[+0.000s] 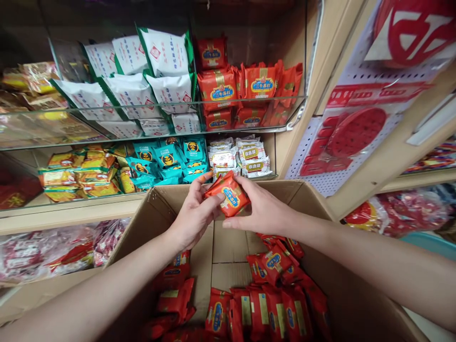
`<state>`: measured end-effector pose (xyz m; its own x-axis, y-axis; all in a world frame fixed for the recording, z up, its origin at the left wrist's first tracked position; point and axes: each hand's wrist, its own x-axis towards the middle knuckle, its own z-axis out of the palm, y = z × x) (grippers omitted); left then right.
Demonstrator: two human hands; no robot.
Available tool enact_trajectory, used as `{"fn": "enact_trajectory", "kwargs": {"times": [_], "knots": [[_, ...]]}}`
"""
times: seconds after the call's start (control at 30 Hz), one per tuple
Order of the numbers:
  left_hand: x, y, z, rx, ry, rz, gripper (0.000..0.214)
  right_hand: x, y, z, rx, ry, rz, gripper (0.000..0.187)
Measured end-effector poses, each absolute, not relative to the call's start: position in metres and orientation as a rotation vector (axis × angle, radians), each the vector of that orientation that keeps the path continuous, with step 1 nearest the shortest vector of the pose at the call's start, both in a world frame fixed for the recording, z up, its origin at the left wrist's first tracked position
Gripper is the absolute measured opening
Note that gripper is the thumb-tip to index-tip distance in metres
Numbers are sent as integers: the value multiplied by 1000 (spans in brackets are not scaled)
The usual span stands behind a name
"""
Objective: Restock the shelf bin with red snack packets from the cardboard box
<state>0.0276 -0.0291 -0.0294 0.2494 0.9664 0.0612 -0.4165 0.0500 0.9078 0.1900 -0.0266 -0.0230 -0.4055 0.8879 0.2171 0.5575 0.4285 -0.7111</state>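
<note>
Above the far side of an open cardboard box [213,247], a red cracker packet [233,199] with a blue and gold label is held between both hands. My left hand [201,206] grips its left side, thumb pressed on the front. On the other side, my right hand [258,202] has its fingers along the top right edge and its thumb below. Inside the box lie several more red cracker packets [260,308], heaped at the near side and along the right. Matching red packets [223,88] stand stacked on the shelf ahead, behind a clear front strip.
White and green packets [169,52] fill the upper shelf beside the red ones. Below are teal packets [167,156], yellow packets [80,175] and small white packets [252,156]. A clear shelf guard [142,126] runs across. Red decorations [356,133] hang on a pegboard at right.
</note>
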Motion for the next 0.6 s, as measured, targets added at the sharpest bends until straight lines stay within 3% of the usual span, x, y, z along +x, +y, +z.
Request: {"fn": "enact_trajectory", "kwargs": {"times": [0.17, 0.3, 0.5, 0.6], "knots": [[28, -34, -30, 979, 716, 1125, 46, 185, -30, -24, -1154, -2235, 619, 47], [28, -33, -31, 1026, 749, 1058, 38, 187, -29, -24, -1086, -2312, 577, 48], [29, -31, -30, 1018, 724, 1115, 35, 189, -28, -24, -1084, -2271, 517, 64], [26, -31, -31, 1114, 777, 1049, 39, 188, -29, -23, -1093, -2316, 566, 51]]}}
